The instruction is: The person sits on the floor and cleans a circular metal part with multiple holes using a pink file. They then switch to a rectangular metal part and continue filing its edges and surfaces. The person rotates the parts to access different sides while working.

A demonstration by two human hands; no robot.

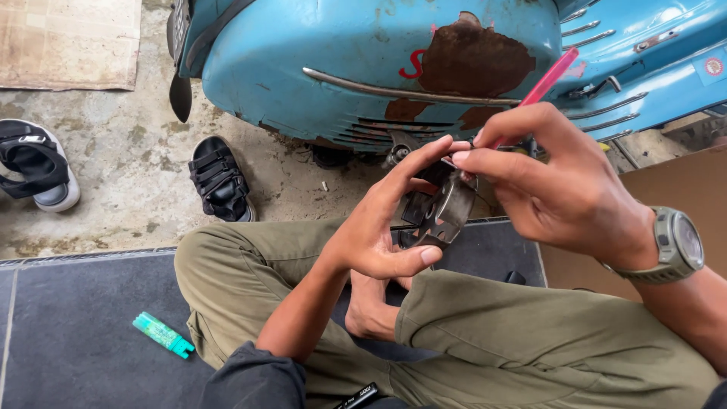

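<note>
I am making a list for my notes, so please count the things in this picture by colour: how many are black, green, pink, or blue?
Black: 2, a sandal and a second sandal
Green: 1, a lighter on the mat
Pink: 1, a thin tool in the right hand
Blue: 1, a rusty scooter
Total: 5

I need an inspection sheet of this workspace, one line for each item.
Surface: dark floor mat, concrete beyond.
Job's things: dark metal part; pink-handled tool.
Clutter: green lighter on mat; black sandal; shoe; cardboard.
Grippers: left hand holds the part; right hand holds the tool at it.
Cables: nothing seen.
Surroundings: rusty blue scooter body.
</note>
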